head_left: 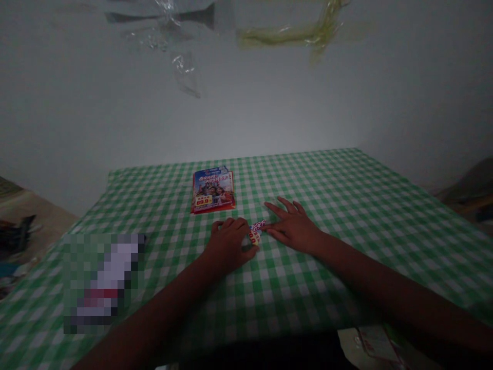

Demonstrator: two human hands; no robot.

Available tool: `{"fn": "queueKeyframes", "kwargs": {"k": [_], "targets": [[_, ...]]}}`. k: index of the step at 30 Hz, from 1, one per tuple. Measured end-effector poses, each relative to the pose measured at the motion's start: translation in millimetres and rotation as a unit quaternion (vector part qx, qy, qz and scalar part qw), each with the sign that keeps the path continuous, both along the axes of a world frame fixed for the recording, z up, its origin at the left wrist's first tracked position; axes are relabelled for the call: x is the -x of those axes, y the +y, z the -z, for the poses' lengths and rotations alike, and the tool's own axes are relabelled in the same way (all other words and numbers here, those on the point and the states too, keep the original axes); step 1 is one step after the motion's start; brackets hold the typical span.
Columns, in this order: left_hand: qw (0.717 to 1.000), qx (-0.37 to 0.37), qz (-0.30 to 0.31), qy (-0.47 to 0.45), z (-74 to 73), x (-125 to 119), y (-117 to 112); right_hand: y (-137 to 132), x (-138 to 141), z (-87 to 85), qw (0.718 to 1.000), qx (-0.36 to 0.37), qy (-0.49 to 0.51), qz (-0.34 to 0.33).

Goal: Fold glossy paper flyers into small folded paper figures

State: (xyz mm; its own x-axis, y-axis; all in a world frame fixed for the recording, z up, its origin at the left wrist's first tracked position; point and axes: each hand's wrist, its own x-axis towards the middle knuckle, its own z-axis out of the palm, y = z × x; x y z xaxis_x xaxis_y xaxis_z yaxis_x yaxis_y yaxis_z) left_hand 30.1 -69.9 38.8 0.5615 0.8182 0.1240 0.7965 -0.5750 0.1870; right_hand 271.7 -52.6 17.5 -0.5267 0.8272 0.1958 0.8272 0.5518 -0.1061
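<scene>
A small folded paper flyer (254, 234), printed in purple, white, red and yellow, lies on the green-and-white checked tablecloth. My left hand (228, 244) is over its left part, fingers bent and thumb at its lower edge, holding it against the cloth. Part of the flyer is hidden beneath those fingers. On the other side, my right hand (295, 226) has its fingers spread, and a fingertip touches the flyer's right end. Behind my left hand rests a stack of colourful flyers (213, 190) with a red border and a large price printed on the top one.
The checked tablecloth (346, 195) covers the table, which meets a white wall (269, 103) carrying strips of clear and yellowish tape (285, 36). At left on the cloth lies a blurred-out, long pale object (111, 277). Assorted items (15, 236) lie on the floor at far left.
</scene>
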Motion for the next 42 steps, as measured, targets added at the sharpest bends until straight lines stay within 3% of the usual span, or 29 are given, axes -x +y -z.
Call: {"fn": "queueKeyframes", "kwargs": {"k": [6, 12, 17, 22, 27, 31, 37, 42], "targets": [[1.000, -0.003, -0.001, -0.012, -1.2, 0, -1, 12, -4, 2.6, 0.993, -0.030, 0.013, 0.112], [0.998, -0.045, -0.033, 0.008, -3.7, -10, -4, 5, 8, -4.6, 0.995, -0.049, 0.069, 0.057], [0.997, -0.040, -0.056, -0.021, 7.5, -10, 2, -11, 23, -6.6, 0.991, 0.045, 0.128, -0.010], [0.983, -0.007, -0.050, -0.174, 20.8, -6, 10, -22, 32, -10.0, 0.947, 0.147, 0.283, -0.026], [0.962, 0.050, -0.028, -0.267, 18.3, -8, 11, -19, 30, -8.4, 0.870, 0.238, 0.432, -0.008], [0.948, 0.051, 0.013, -0.314, 21.1, -10, 12, -19, 32, -1.8, 0.811, 0.270, 0.519, -0.004], [0.948, 0.035, 0.037, -0.315, 25.8, -10, 11, -19, 35, 2.0, 0.780, 0.268, 0.565, -0.021], [0.959, 0.040, 0.034, -0.280, 24.6, -12, 9, -16, 34, 9.4, 0.780, 0.260, 0.569, -0.020]]}}
